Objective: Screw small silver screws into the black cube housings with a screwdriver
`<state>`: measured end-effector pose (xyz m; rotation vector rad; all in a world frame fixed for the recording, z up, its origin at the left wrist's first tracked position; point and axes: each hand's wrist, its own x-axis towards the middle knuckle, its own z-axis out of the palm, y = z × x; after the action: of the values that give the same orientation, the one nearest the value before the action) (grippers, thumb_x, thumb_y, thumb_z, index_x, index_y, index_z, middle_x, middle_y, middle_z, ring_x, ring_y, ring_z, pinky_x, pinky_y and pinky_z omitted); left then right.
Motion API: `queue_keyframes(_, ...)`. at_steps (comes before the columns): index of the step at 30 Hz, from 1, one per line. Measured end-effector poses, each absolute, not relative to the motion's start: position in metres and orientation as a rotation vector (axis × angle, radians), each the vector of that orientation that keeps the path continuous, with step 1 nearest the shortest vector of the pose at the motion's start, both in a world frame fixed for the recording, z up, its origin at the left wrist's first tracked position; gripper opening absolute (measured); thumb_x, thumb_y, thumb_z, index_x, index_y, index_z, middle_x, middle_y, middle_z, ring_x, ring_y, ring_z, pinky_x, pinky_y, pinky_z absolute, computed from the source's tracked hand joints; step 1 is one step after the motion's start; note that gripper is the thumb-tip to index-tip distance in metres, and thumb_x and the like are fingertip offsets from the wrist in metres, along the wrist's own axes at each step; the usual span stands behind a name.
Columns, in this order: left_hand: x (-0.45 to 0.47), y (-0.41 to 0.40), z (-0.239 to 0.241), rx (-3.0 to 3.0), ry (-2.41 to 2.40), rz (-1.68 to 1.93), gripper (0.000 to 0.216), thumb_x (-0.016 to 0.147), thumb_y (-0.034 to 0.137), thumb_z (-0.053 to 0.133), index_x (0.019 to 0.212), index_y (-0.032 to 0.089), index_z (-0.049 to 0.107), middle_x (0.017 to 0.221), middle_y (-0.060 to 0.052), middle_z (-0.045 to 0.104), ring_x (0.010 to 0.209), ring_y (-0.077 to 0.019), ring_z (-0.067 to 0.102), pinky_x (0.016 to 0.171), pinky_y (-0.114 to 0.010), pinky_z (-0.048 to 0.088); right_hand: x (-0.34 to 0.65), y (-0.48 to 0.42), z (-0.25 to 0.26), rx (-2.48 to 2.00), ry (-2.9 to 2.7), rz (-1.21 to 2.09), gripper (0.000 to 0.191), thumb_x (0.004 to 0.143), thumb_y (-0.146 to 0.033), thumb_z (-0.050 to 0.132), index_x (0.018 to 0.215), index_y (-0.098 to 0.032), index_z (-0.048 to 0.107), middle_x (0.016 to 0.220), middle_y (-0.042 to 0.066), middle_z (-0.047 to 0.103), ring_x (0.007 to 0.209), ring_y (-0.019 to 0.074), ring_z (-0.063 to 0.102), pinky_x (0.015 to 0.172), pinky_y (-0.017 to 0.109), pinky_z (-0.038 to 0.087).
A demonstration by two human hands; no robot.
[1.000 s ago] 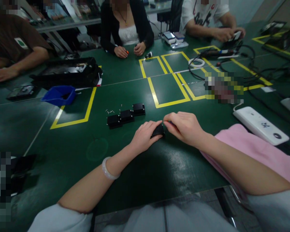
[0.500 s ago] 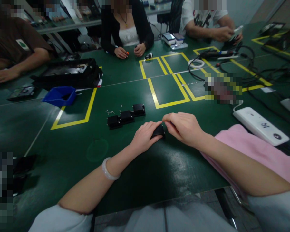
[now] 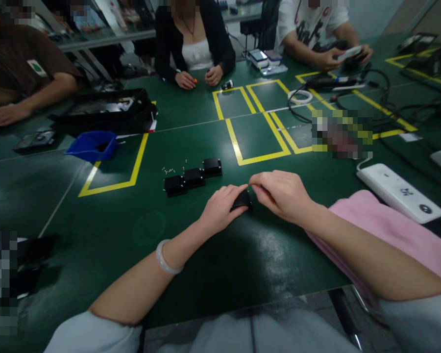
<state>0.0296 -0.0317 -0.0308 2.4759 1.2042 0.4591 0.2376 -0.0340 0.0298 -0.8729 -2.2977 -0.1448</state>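
Observation:
My left hand [image 3: 220, 208] rests on the green table [image 3: 242, 260] with its fingers closed around a small black part [image 3: 242, 200]. My right hand [image 3: 281, 193] sits just to the right of it, fingers pinched together at the part's top edge; a thin dark object seems to lie under them, too hidden to name. A row of three black box-shaped parts [image 3: 193, 177] lies a short way behind my left hand. Several tiny screws [image 3: 169, 170] are scattered beside the row.
A blue bin [image 3: 91, 145] and a black tray [image 3: 103, 110] stand at the back left. A white power strip [image 3: 399, 191] and pink cloth [image 3: 389, 230] lie at right, cables [image 3: 353, 93] beyond. Three other people sit around the far side.
My hands have stayed almost still on the black part. The person at the far right has lowered a hand holding a white device back toward the table.

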Motion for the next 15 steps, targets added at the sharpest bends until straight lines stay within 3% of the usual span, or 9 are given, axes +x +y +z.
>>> queue_keyframes(4,0.0283,-0.0316,-0.0330,2.478,1.192,0.472,0.046,0.097,0.039,0.058,0.137,0.021,0.048,0.118,-0.008,0.063,0.109,-0.0260,0.057,0.091,-0.039,0.047,0.2377,-0.0346,0.0301,-0.878,-2.312,-0.159,0.035,0.105,-0.035,0.042,0.083,-0.018,0.063,0.067,0.002,0.069,0.055,0.0130,0.056,0.061,0.027,0.038)
queue_keyframes(11,0.0282,-0.0320,-0.0309,2.471,1.196,0.459,0.043,0.097,0.041,0.057,0.135,0.021,0.049,0.117,-0.007,0.063,0.109,-0.0261,0.057,0.090,-0.039,0.047,0.2364,-0.0345,0.0298,-0.900,-2.317,-0.112,0.023,0.102,-0.022,0.043,0.093,-0.017,0.064,0.079,0.004,0.073,0.065,0.0146,0.063,0.065,0.027,0.040)
queue_keyframes(15,0.0289,-0.0319,-0.0303,2.471,1.198,0.457,0.043,0.097,0.039,0.058,0.134,0.021,0.050,0.117,-0.008,0.063,0.109,-0.0265,0.057,0.090,-0.039,0.047,0.2369,-0.0345,0.0297,-0.895,-2.317,-0.139,0.028,0.103,-0.026,0.042,0.086,-0.018,0.063,0.074,0.003,0.071,0.062,0.0140,0.060,0.063,0.027,0.039)
